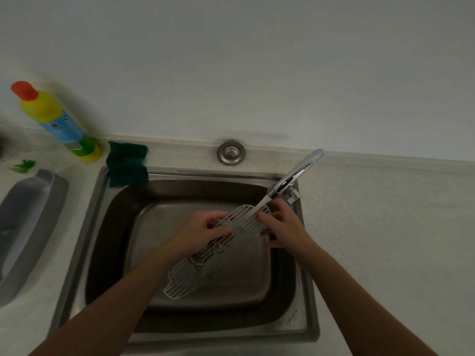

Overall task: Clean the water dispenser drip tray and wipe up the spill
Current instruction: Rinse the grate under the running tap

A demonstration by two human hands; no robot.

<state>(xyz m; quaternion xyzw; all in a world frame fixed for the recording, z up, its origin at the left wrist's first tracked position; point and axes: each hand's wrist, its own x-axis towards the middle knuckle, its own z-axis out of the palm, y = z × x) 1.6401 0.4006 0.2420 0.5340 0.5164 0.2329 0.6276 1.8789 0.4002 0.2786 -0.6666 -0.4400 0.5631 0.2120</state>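
A long white slotted drip tray grille is held slantwise over the steel sink, its far end under the tap's white spout. My left hand grips its middle from the left. My right hand holds its far end from the right, fingers on the slats. The chrome tap arches in from the back right. The grille's near end hangs low over the basin floor. A grey tray base lies on the counter at the left.
A green cloth hangs over the sink's back left rim. Behind it stands a yellow detergent bottle with a red cap. A round steel cap sits on the counter behind the sink. White counter stretches to the right.
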